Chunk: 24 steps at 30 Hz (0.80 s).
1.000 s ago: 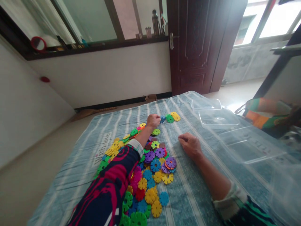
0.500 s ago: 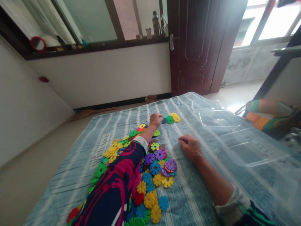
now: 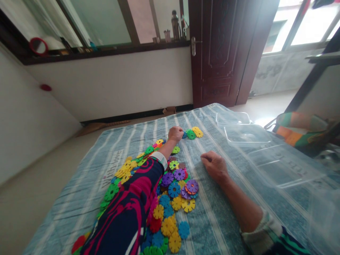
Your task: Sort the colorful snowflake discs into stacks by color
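Since half a second ago little has shifted: the left hand point(image 3: 175, 134) sits at almost the same far spot by the small cluster of discs, and the right hand point(image 3: 214, 165) has not left its place on the cloth; the view has only slid slightly.

Largest is the striped blue cloth point(image 3: 217, 219) covering the worktop, with printed lettering near its left edge. On its right side lies a clear plastic tray point(image 3: 278, 166) with shallow compartments, and beyond it a clear lid point(image 3: 233, 118) close to the far corner.

Spread across the middle and left of the cloth is the heap of flat plastic snowflake discs point(image 3: 170, 198) in yellow, green, blue, purple, pink and red, running from the near edge up beside the left forearm in its dark sleeve with pink swirls.

Apart from the heap, at the far end, three discs lie together: a blue disc point(image 3: 184, 135) touching the left hand's fingers, a green disc point(image 3: 190, 134) just beside it, and a yellow disc point(image 3: 198, 132) next along.

The left hand is curled into a loose fist, knuckles up, against the blue disc; whether it grips anything cannot be told. The right hand rests on the bare cloth, fingers bent under, holding nothing visible, well apart from the heap's right edge.
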Tool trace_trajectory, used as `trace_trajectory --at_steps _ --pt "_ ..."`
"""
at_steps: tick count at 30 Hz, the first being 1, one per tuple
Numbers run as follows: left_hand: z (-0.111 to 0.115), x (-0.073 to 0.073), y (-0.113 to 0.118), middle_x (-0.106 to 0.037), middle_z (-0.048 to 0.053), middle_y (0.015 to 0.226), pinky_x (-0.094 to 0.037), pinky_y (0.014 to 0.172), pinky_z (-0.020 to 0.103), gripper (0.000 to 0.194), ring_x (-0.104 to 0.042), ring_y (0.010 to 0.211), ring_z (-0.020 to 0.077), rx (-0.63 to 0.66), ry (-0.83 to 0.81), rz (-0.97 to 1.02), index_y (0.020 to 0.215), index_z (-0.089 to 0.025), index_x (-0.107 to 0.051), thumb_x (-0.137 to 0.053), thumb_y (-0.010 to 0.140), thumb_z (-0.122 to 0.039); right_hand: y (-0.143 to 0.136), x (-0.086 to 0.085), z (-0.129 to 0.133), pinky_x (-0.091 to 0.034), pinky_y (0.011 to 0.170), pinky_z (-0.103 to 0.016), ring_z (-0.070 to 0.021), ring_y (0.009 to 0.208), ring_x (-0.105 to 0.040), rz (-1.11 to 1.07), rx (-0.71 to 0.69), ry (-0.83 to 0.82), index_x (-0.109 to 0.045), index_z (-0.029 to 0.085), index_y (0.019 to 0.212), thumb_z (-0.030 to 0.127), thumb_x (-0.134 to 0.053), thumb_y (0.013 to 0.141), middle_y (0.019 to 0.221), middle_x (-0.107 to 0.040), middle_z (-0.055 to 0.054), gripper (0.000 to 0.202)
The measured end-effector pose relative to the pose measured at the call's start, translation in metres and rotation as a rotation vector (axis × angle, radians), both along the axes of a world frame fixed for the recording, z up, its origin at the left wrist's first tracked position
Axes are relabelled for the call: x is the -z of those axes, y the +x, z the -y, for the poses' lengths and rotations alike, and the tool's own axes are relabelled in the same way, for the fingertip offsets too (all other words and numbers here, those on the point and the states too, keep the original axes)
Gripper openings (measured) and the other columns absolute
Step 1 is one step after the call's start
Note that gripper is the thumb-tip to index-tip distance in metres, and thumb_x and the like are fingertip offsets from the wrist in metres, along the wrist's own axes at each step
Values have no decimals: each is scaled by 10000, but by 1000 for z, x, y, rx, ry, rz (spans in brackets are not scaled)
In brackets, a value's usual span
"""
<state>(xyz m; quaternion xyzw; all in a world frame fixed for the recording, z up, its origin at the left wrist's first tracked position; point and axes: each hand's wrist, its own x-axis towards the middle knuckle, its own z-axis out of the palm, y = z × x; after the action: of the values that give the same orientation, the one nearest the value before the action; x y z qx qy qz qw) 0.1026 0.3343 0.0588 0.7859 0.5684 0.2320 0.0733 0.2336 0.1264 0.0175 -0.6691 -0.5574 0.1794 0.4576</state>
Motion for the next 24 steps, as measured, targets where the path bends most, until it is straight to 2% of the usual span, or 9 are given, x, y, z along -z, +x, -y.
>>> trace_trajectory --at_steps 13,18,24 --pt "-2 2 -2 -740 39 822 -456 723 222 238 -649 800 163 23 26 5 840 -172 -755 -569 692 -176 0 -2 2 -418 689 -251 -138 717 -589 -10 2 8 -703 227 754 277 -516 766 775 -642 5 195" --pt "4 0 -9 -725 31 834 -454 727 228 241 -636 797 159 39 24 -5 890 -155 -737 -602 702 -222 0 -2 1 -424 693 -250 -138 724 -589 4 8 4 -703 241 749 276 -516 766 786 -654 7 191" --pt "15 1 -15 -712 12 824 -457 702 229 340 -629 764 158 70 -13 -36 968 -173 -712 -682 638 -250 -1 -1 1 -427 702 -252 -140 728 -591 4 12 7 -704 248 754 280 -514 766 792 -658 9 193"
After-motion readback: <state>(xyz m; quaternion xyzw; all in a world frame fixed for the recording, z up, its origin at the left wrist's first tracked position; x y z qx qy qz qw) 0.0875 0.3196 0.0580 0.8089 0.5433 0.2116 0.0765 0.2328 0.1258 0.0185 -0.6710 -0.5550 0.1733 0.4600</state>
